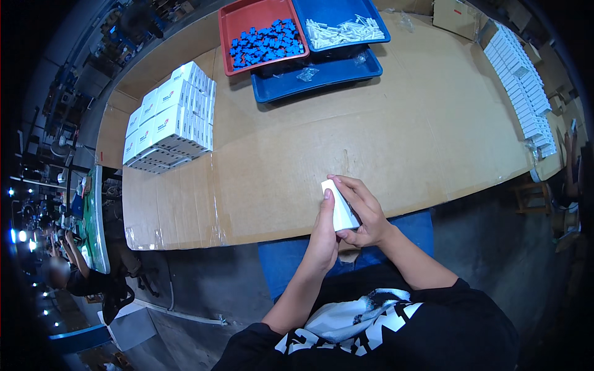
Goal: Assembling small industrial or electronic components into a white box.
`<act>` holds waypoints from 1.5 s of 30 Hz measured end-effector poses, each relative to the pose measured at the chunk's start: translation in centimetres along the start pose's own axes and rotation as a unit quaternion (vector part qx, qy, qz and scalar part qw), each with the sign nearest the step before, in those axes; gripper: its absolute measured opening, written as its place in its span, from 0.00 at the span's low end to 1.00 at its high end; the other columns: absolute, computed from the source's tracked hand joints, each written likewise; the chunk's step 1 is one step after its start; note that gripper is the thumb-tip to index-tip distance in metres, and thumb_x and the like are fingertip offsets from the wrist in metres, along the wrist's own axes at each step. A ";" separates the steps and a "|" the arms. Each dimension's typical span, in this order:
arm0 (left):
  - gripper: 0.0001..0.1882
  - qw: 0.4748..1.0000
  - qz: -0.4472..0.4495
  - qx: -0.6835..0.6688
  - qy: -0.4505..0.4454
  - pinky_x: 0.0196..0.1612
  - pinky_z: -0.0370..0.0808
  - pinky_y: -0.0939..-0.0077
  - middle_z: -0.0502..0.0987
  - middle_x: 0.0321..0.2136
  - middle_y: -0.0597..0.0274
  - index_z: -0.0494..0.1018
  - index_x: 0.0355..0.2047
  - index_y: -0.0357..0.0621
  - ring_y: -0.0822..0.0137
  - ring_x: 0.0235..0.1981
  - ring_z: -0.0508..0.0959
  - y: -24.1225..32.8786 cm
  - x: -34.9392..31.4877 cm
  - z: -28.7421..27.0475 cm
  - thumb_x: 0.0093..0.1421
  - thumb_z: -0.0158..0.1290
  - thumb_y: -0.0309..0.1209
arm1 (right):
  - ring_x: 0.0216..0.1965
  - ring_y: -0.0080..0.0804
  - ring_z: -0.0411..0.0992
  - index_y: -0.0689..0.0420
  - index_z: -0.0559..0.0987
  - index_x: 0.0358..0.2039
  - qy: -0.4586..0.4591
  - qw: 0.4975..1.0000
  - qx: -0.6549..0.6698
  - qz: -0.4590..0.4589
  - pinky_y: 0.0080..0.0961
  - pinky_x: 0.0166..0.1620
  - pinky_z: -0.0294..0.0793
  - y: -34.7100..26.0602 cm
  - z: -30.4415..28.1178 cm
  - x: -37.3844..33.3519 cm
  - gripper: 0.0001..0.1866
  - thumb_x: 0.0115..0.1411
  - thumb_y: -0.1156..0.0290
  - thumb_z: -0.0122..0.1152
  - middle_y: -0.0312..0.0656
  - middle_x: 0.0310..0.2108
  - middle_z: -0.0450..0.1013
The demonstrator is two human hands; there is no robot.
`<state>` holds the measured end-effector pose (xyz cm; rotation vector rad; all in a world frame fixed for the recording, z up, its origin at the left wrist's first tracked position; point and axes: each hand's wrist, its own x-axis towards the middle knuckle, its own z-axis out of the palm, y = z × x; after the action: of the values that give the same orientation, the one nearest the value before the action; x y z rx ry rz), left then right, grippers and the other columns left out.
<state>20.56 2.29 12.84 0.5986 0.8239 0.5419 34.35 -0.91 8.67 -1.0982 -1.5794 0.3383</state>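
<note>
Between my two hands, at the near edge of the cardboard-covered table, is a small white box (342, 212). My left hand (323, 232) grips its left side, thumb on the upper face. From the right, my right hand (369, 216) wraps the box, its fingers over the far end and its thumb at the near end. The box is tilted, and its right side is partly hidden by my right hand. To the left on the table stands a stack of similar white boxes (158, 117).
A red tray (230, 18) of blue parts and a blue tray (371, 9) of white sticks stand at the far side, above another blue tray (272, 93) with clear plastic scraps. White boxes (516, 80) line the right edge. A person (86, 278) sits at a green table (94, 216) at left.
</note>
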 end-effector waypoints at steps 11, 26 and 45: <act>0.32 1.000 0.001 -0.013 0.014 0.48 0.78 0.74 0.77 0.48 0.62 0.66 0.63 0.47 0.70 0.49 0.79 -0.6 0.5 -0.1 0.75 0.37 0.60 | 0.57 0.64 0.75 0.77 0.73 0.60 0.033 0.998 -0.029 -0.034 0.46 0.58 0.77 0.5 0.5 -0.3 0.43 0.68 0.42 0.58 0.69 0.57 0.73; 0.34 1.000 0.006 -0.005 0.031 0.48 0.78 0.75 0.77 0.49 0.63 0.66 0.63 0.46 0.71 0.49 0.79 -1.0 0.7 -0.3 0.74 0.39 0.62 | 0.57 0.65 0.75 0.78 0.72 0.59 0.051 0.998 -0.014 -0.023 0.46 0.59 0.76 0.6 0.9 -0.7 0.41 0.71 0.44 0.54 0.70 0.56 0.73; 0.35 0.998 0.011 -0.013 0.059 0.55 0.74 0.71 0.74 0.54 0.62 0.64 0.66 0.47 0.69 0.54 0.75 -1.5 0.5 -0.8 0.74 0.39 0.62 | 0.58 0.66 0.74 0.77 0.72 0.61 0.033 0.999 -0.007 -0.011 0.46 0.60 0.75 0.5 1.5 -1.2 0.39 0.72 0.46 0.53 0.71 0.57 0.72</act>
<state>20.55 1.73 11.17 0.5570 0.9217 0.6110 33.14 -1.13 7.07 -1.0907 -1.5364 0.2745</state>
